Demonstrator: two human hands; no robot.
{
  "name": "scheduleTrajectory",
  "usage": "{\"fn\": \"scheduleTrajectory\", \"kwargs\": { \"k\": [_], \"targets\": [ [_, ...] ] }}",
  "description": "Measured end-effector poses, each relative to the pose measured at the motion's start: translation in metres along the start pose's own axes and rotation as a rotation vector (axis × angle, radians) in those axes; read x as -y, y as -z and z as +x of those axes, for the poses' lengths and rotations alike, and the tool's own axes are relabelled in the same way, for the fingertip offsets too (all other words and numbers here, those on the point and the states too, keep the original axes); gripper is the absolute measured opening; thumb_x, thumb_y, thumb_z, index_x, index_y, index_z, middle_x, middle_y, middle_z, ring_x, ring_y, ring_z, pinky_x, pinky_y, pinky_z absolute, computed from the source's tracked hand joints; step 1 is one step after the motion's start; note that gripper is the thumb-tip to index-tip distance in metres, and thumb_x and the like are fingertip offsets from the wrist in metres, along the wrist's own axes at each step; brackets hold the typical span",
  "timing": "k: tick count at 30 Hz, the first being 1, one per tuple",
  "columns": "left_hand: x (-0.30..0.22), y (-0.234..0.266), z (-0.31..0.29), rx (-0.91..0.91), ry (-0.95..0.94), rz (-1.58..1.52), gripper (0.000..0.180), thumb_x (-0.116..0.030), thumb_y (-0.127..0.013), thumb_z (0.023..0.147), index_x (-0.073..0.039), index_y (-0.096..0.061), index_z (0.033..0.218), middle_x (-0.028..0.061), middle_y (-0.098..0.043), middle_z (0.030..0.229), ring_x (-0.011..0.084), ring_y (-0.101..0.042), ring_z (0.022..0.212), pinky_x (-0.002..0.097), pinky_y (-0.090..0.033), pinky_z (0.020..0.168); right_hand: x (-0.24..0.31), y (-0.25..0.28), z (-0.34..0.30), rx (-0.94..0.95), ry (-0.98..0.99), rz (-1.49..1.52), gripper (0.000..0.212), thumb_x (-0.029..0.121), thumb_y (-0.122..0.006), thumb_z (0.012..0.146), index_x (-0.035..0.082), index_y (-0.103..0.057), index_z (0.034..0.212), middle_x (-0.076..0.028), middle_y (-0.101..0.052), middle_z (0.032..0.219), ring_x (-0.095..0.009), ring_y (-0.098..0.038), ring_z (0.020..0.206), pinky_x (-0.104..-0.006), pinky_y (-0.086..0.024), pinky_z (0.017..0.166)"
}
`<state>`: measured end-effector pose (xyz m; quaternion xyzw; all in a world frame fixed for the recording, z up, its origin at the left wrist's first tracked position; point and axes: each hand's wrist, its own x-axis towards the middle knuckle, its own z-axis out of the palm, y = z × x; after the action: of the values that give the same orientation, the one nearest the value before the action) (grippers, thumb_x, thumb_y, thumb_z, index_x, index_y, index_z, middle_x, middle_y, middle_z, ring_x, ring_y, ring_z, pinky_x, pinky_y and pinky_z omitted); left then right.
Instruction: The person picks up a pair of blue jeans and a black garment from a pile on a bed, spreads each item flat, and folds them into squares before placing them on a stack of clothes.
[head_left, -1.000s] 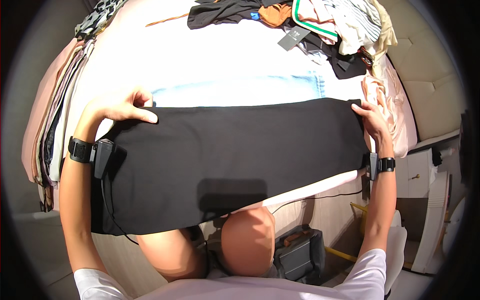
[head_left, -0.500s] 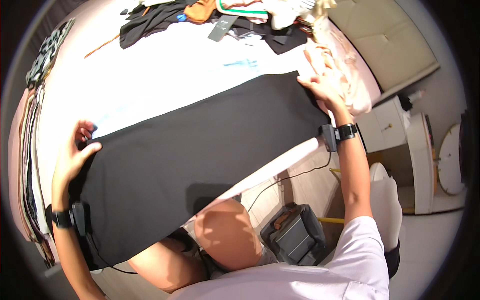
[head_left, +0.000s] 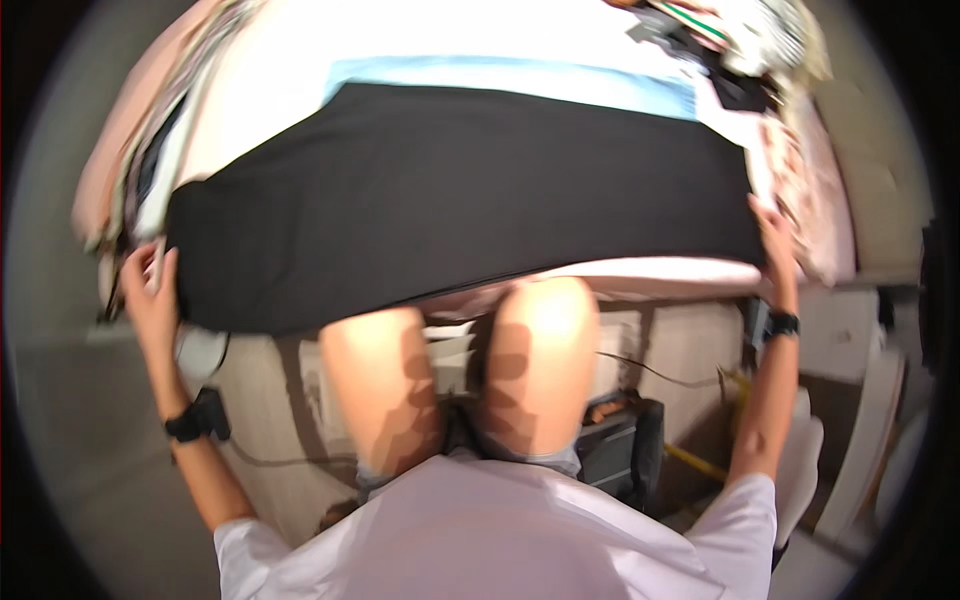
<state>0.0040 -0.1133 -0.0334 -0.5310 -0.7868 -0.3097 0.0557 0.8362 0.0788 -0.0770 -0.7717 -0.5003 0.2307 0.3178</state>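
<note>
Black trousers (head_left: 470,190), folded lengthwise, lie spread across the near side of the bed. Their wider end points left and a leg end points right. My left hand (head_left: 152,290) is at the left end, its thumb by the cloth's edge and its fingers apart. At the right end, my right hand (head_left: 776,240) has its fingers closed on the edge of the cloth; blur softens the fingertips. A light blue cloth (head_left: 520,72) lies flat beneath the trousers and shows along their far edge.
A row of folded clothes (head_left: 160,165) runs along the bed's left side. A pile of mixed clothes (head_left: 735,45) lies at the far right, with peach cloth (head_left: 790,180) nearer. Below the bed edge are a dark bag (head_left: 620,450), a cable (head_left: 660,370) and a white chair (head_left: 800,460).
The trousers have gone from a slant to nearly level across the bed, lying flatter. Both hands have moved to their outer ends. The view has shifted, showing more of my legs.
</note>
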Motion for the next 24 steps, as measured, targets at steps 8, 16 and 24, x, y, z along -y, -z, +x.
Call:
{"fn": "scheduleTrajectory", "kwargs": {
  "k": [8, 16, 24],
  "targets": [
    [0.030, 0.019, -0.050, 0.121, 0.574, -0.517, 0.034, -0.038, -0.065, 0.094, -0.004, -0.065, 0.096, -0.0034, -0.057, 0.082, 0.0032, -0.047, 0.060, 0.0179, -0.039, 0.056, -0.011, 0.033, -0.006, 0.097, 0.134, 0.114, 0.020, 0.027, -0.068, 0.094, 0.012, -0.056, 0.090, 0.006, -0.049, 0.077, -0.004, -0.044, 0.070, -0.0193, -0.036, 0.062],
    [0.004, 0.017, -0.047, 0.152, 0.718, -0.795, 0.045, -0.035, -0.074, 0.088, 0.002, -0.060, 0.111, 0.0027, -0.063, 0.087, 0.0078, -0.060, 0.070, 0.0244, -0.051, 0.064, 0.026, 0.039, -0.052, 0.301, -0.174, 0.342, 0.016, 0.024, -0.062, 0.097, 0.010, -0.058, 0.104, 0.002, -0.058, 0.077, -0.009, -0.052, 0.055, -0.0243, -0.041, 0.046],
    [-0.001, 0.027, -0.033, 0.361, 0.666, -0.676, 0.044, -0.032, -0.076, 0.086, 0.005, -0.067, 0.107, 0.0047, -0.068, 0.091, 0.0103, -0.061, 0.074, 0.0252, -0.049, 0.067, 0.002, 0.052, -0.036, 0.302, -0.148, 0.384, 0.009, 0.016, -0.066, 0.093, 0.013, -0.058, 0.097, 0.005, -0.059, 0.088, -0.006, -0.057, 0.073, -0.0232, -0.051, 0.062]
  ]
}}
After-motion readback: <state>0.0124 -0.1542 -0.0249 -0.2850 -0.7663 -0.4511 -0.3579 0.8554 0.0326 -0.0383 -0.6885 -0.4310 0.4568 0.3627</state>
